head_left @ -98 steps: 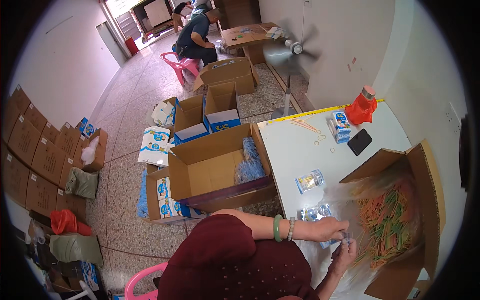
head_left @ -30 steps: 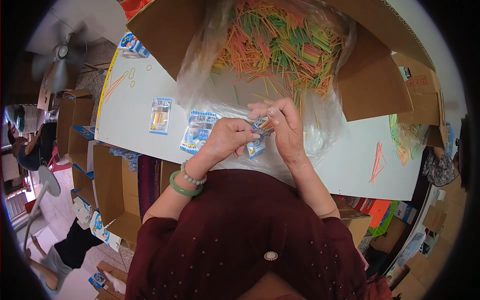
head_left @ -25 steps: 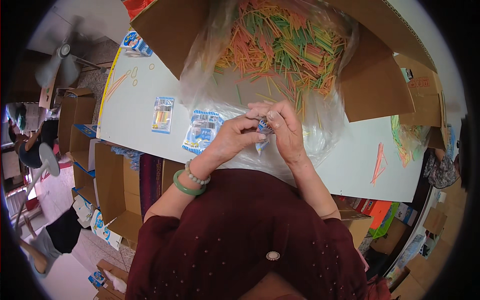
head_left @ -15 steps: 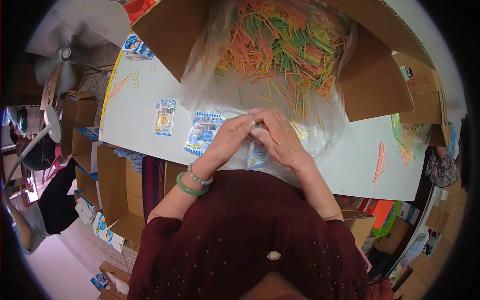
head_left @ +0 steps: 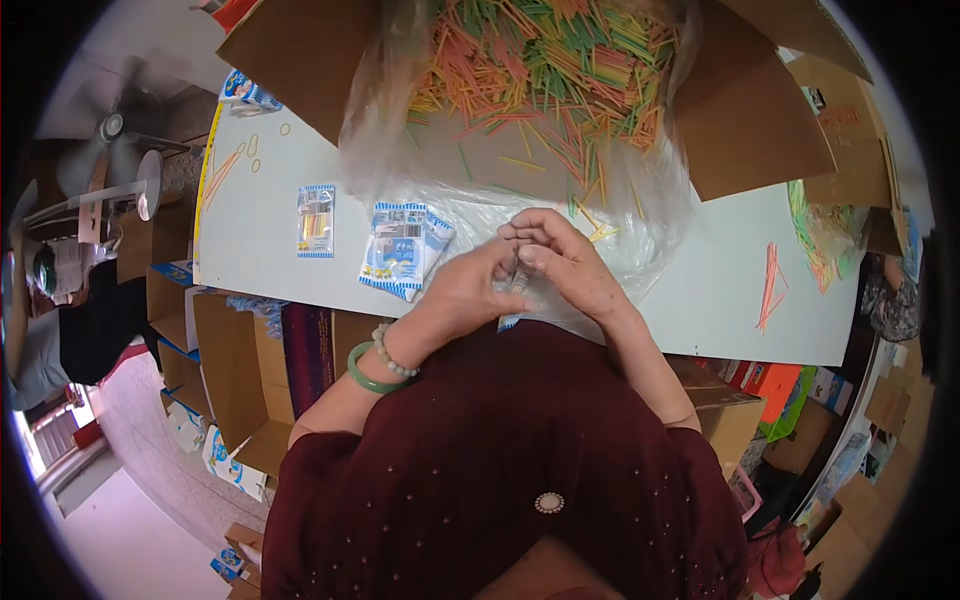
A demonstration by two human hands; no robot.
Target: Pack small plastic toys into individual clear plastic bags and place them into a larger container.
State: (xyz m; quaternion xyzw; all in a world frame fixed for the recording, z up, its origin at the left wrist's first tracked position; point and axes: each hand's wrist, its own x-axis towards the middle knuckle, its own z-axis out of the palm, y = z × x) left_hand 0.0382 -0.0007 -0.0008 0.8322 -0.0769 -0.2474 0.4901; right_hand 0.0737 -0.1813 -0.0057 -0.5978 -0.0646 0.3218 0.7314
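Centrally, a small packet (head_left: 509, 322) sits between left hand (head_left: 465, 288) and right hand (head_left: 572, 268), long axis pointing roughly toward the maroon garment (head_left: 500, 430); the left thumb, crossing it, is nearer. Fingers curve inward; whether they pinch is unclear.

There are three flat-lying packets (head_left: 316, 222), one bangle (head_left: 357, 374), one bracelet (head_left: 382, 348), one brooch (head_left: 548, 502).

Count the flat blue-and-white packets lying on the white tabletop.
3: a single packet on the left, then an overlapping pair near the left hand, the upper packet and the partly covered lower packet. More may be hidden underneath.
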